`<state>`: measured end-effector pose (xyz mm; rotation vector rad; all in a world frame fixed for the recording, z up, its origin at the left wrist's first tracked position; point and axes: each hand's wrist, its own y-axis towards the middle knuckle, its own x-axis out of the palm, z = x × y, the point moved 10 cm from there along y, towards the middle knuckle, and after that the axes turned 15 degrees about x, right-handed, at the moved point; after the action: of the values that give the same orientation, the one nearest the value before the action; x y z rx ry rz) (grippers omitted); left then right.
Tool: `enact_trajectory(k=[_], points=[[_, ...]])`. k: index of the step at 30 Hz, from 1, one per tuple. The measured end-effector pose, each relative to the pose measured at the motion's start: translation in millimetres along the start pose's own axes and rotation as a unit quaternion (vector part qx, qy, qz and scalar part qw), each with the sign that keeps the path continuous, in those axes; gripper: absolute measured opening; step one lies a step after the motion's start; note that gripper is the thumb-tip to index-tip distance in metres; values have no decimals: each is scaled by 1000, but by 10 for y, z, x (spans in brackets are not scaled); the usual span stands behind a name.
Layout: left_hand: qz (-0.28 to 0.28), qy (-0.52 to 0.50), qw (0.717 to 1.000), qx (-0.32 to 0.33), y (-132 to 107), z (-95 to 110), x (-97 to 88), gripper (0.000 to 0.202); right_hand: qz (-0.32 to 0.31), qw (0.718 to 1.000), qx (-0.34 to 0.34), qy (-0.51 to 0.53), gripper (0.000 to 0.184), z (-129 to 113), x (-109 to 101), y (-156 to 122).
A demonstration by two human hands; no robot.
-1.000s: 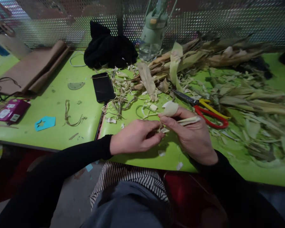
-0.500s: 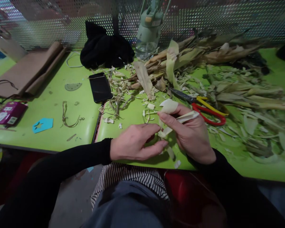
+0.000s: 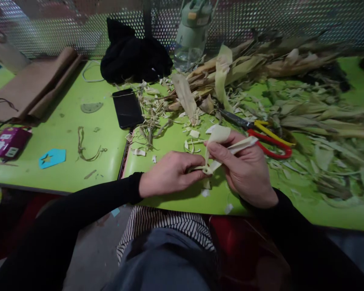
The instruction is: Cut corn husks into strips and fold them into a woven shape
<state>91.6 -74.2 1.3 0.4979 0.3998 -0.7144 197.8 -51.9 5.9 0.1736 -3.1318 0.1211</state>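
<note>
Pale corn husk strips are folded and looped between my two hands, above the near edge of the green table. My right hand is closed on them, thumb pressed against the fingers, with strip ends sticking out past the knuckles. My left hand pinches the lower left end, where the strips cross in a small knot-like bend. Scissors with red and yellow handles lie just beyond my right hand. Small husk scraps are scattered in front of my fingers.
Dried corn husks pile up at the back and right. A phone, black cloth and green-lidded bottle stand or lie farther back. Leftward are brown paper, a purple box and a blue paper tag.
My left fingers were parted beside the strips and have now closed on their lower end. My right hand keeps its hold, nearly in place. The view has shifted slightly.
</note>
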Motion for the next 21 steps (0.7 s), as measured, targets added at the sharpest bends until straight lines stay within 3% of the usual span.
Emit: enact_trajectory(k=[6, 11, 14, 18, 21], points=[[-51, 119, 987, 100, -4, 144, 108, 22, -11, 1000, 1, -8, 10, 17, 58, -22], [-63, 124, 983, 120, -35, 152, 191, 20, -13, 1000, 11, -17, 13, 19, 84, -25], [-47, 59, 995, 70, -25, 117, 155, 22, -21, 998, 33, -45, 23, 18, 82, 3], [31, -69, 997, -25, -23, 18, -4, 19, -28, 995, 29, -92, 37, -70, 71, 21], [63, -97, 993, -38, -18, -7, -83, 26, -20, 990, -3, -141, 41, -166, 79, -1]])
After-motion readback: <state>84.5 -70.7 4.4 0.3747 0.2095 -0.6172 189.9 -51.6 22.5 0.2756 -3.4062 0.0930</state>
